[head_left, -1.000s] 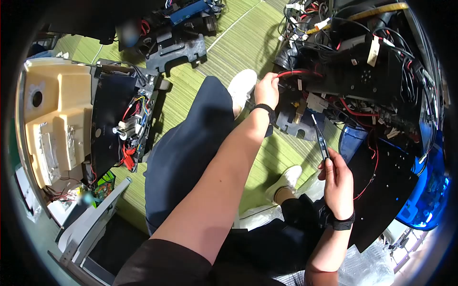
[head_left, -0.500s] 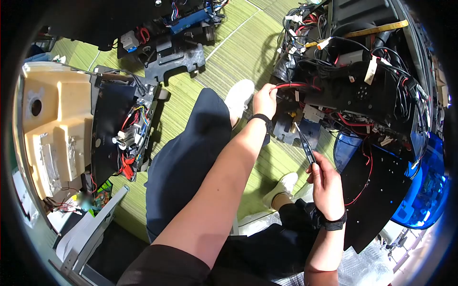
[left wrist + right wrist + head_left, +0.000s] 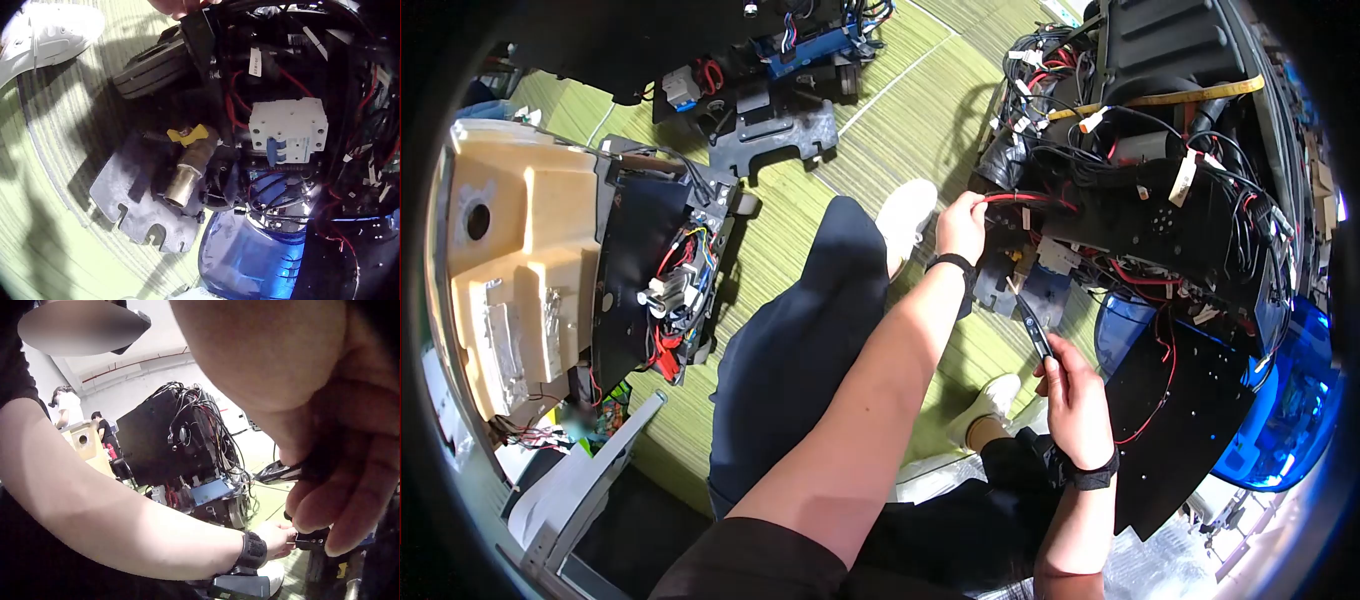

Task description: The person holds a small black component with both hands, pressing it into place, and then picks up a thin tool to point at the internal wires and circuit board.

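Note:
My left hand (image 3: 962,230) reaches to the near edge of an open black machine (image 3: 1140,225) and pinches a red cable (image 3: 1025,197) that runs inward over it. In the left wrist view only fingertips (image 3: 181,5) show, at the top over a dark edge. My right hand (image 3: 1080,405) holds a slim black tool (image 3: 1035,330) with a pointed, pale tip, angled up and left. That tip overlaps the area by a brass valve (image 3: 187,178) with a yellow handle (image 3: 190,134). To the valve's right sits a white breaker (image 3: 287,128) with a blue switch. Right fingers (image 3: 350,519) loom close in the right wrist view.
A grey notched plate (image 3: 134,206) juts out below the valve. Beside it are a blue translucent cover (image 3: 1280,410) and a black panel (image 3: 1175,420). Another opened machine with a tan shell (image 3: 520,270) stands at left, and a further one (image 3: 770,110) at the back. White shoes (image 3: 907,220) rest on green carpet.
The head view has shifted, so the machine sits lower. My right hand has moved left, bringing the tool's tip closer to the valve. My left hand stays at the red cable.

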A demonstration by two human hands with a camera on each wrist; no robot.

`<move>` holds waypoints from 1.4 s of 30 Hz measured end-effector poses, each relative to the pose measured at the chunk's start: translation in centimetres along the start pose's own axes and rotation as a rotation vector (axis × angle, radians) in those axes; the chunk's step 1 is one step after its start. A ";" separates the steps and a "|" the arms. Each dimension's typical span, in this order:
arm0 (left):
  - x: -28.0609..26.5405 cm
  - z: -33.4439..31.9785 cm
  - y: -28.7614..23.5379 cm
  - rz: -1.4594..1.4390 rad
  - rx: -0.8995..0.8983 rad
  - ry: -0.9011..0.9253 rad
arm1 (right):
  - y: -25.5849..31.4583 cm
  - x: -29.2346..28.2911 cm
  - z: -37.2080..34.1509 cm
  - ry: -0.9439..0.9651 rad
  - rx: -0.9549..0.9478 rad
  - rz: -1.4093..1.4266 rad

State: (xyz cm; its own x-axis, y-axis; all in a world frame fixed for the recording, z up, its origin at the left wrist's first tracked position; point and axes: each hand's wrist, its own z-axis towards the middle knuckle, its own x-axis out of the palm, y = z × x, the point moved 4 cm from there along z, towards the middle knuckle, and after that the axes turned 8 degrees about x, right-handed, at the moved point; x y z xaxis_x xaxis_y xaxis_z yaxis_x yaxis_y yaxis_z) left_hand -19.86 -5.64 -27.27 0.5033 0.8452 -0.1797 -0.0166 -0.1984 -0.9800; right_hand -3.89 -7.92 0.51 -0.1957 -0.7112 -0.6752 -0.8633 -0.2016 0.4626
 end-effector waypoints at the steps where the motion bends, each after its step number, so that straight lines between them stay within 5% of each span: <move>1: 0.0 0.1 0.0 0.007 -0.013 0.009 | 0.1 0.0 0.0 -0.002 -0.003 0.000; 13: -0.7 0.2 -1.5 0.087 -0.003 0.047 | 0.4 0.1 0.0 0.052 0.026 0.013; 19: 0.3 0.3 0.7 0.081 0.073 0.081 | -0.2 -0.3 -0.7 0.002 -0.161 0.017; 27: 0.8 -2.7 -2.5 0.135 0.015 0.046 | -2.3 -0.9 -3.8 -0.056 -0.204 0.107; 35: 1.8 -7.5 -3.8 0.468 0.312 0.014 | -5.9 -1.6 -8.3 -0.048 -0.223 0.199; 37: 3.2 -9.7 -5.1 0.584 0.530 0.333 | -6.6 -2.2 -9.4 -0.144 -0.290 0.288; 39: 5.7 -14.0 -5.8 0.177 0.416 0.642 | -7.7 -2.2 -10.2 -0.154 -0.283 0.357; 42: 7.3 -23.9 -10.9 0.191 0.589 1.044 | -8.1 -3.0 -11.9 -0.304 -0.465 0.315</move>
State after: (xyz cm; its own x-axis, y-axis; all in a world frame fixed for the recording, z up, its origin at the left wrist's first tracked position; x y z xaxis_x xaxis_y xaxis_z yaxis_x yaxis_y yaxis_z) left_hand 4.62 -9.18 -15.86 0.8993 -0.0333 -0.4361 -0.4204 0.2091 -0.8829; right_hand 9.27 -12.17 5.65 -0.5895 -0.5752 -0.5671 -0.4639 -0.3337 0.8207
